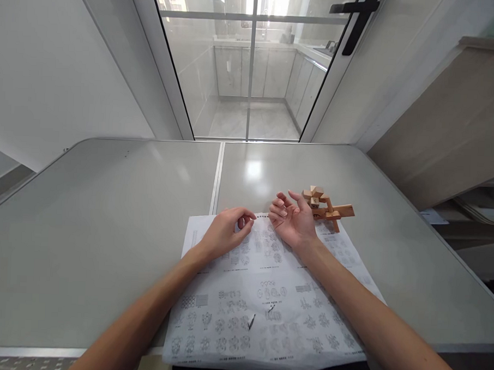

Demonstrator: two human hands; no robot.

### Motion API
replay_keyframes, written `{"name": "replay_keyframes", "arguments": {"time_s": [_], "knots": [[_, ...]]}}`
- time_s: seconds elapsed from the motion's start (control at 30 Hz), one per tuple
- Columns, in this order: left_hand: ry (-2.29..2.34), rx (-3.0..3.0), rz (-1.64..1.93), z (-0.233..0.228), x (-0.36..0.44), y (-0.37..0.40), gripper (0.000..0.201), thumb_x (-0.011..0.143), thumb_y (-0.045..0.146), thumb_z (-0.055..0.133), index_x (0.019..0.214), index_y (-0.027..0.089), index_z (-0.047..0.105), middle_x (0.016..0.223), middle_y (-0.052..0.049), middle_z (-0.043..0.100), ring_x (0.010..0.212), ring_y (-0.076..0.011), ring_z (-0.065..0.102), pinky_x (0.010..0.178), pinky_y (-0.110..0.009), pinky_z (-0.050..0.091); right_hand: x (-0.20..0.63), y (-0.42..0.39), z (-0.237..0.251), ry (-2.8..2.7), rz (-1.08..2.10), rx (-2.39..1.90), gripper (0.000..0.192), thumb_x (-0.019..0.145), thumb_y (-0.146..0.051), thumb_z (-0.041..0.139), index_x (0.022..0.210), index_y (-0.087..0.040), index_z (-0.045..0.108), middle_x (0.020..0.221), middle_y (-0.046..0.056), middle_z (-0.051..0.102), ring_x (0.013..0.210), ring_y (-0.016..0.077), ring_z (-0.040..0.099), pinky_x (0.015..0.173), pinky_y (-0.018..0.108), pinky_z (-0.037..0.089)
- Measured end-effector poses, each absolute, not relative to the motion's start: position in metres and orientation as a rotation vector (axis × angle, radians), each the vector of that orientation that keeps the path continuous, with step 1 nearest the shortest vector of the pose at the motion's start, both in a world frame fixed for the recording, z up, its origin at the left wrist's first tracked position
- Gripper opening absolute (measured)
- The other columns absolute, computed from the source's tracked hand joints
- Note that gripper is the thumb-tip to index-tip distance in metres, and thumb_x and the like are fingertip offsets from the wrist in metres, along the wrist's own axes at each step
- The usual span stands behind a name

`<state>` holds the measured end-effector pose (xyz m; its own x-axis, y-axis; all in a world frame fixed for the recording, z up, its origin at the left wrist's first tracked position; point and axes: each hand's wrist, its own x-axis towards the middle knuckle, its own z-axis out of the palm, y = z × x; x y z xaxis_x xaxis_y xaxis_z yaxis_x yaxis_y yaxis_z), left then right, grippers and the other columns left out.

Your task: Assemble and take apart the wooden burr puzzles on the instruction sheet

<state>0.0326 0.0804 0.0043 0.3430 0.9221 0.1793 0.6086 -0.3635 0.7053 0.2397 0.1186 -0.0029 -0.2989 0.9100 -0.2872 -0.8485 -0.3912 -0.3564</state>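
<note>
A large white instruction sheet, printed with small puzzle diagrams, lies under both forearms and overhangs the near table edge. My left hand rests over its upper left part, fingers loosely curled, with a small gap between thumb and forefinger and nothing visible in them. Palm up, my right hand is over the sheet's top, its fingers half bent and apart, holding nothing. Just beyond and right of that hand stands a group of wooden puzzle pieces: a pale interlocked block and brown crossed sticks. The right hand partly hides them.
The grey table has a pale seam across it. At its far edge is a glass door with a black handle. A wooden shelf unit stands on the right. The sheet has small tears.
</note>
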Motion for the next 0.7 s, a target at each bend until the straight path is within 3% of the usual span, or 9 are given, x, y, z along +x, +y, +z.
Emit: {"name": "replay_keyframes", "arguments": {"time_s": [0.2, 0.33, 0.7], "knots": [[1.334, 2.085, 0.777, 0.003, 0.032, 0.081, 0.020, 0.102, 0.029, 0.055, 0.108, 0.022, 0.074, 0.084, -0.001, 0.071, 0.078, -0.0175, 0.064, 0.079, -0.033, 0.052, 0.245, 0.121, 0.001, -0.077, 1.861, -0.513, 0.030, 0.103, -0.048, 0.057, 0.096, -0.019, 0.063, 0.065, -0.004, 0.055, 0.048, 0.0089, 0.043, 0.043, 0.020, 0.041], [1.335, 2.075, 0.776, 0.003, 0.032, 0.080, 0.020, 0.102, 0.029, 0.056, 0.108, 0.022, 0.074, 0.084, -0.001, 0.071, 0.079, -0.0176, 0.065, 0.079, -0.033, 0.052, 0.250, 0.123, 0.003, -0.041, 1.819, -0.502, 0.042, 0.106, -0.060, 0.051, 0.097, -0.020, 0.061, 0.065, -0.004, 0.054, 0.047, 0.0089, 0.041, 0.041, 0.021, 0.040], [1.332, 2.060, 0.780, 0.004, 0.032, 0.080, 0.020, 0.102, 0.032, 0.056, 0.107, 0.023, 0.073, 0.085, -0.002, 0.072, 0.080, -0.0183, 0.065, 0.080, -0.035, 0.052, 0.258, 0.131, -0.004, 0.000, 1.801, -0.476, 0.043, 0.112, -0.056, 0.034, 0.099, -0.022, 0.058, 0.066, -0.003, 0.053, 0.047, 0.0118, 0.044, 0.040, 0.022, 0.042]]}}
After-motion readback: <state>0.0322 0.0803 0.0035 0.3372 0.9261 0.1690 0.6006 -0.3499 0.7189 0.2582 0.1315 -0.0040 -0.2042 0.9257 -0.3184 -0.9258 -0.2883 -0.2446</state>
